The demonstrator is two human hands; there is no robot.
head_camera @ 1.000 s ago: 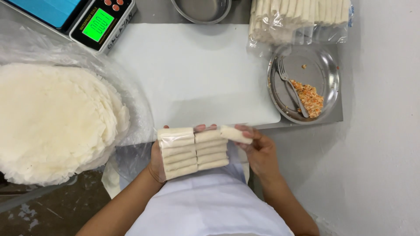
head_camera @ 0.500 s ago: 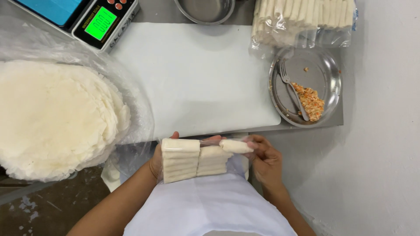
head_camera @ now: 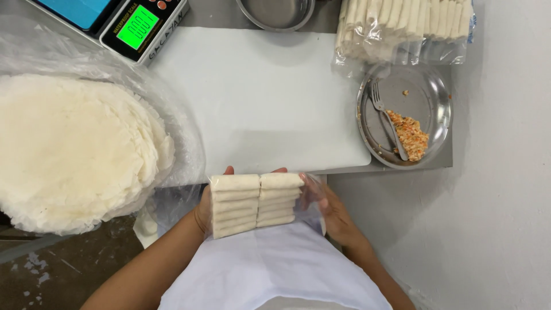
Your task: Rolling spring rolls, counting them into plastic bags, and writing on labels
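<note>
A clear plastic bag of white spring rolls (head_camera: 254, 204), stacked in two neat columns, is held just in front of my body at the near edge of the white board. My left hand (head_camera: 202, 212) grips the bag from underneath on its left side, thumb tip showing above the rolls. My right hand (head_camera: 332, 211) holds the bag's open right end, its fingers partly behind the clear plastic. No loose roll is outside the bag.
A white cutting board (head_camera: 264, 97) lies ahead. A stack of round wrappers on plastic (head_camera: 74, 149) fills the left. A scale with a green display (head_camera: 135, 26) sits far left, a metal bowl (head_camera: 276, 12) behind, bagged rolls (head_camera: 404, 26) and a steel plate with fork and filling (head_camera: 404, 117) on the right.
The single roll my right hand held at the bag's mouth has gone inside and now tops the right column. My right hand has shifted onto the bag's open end.
</note>
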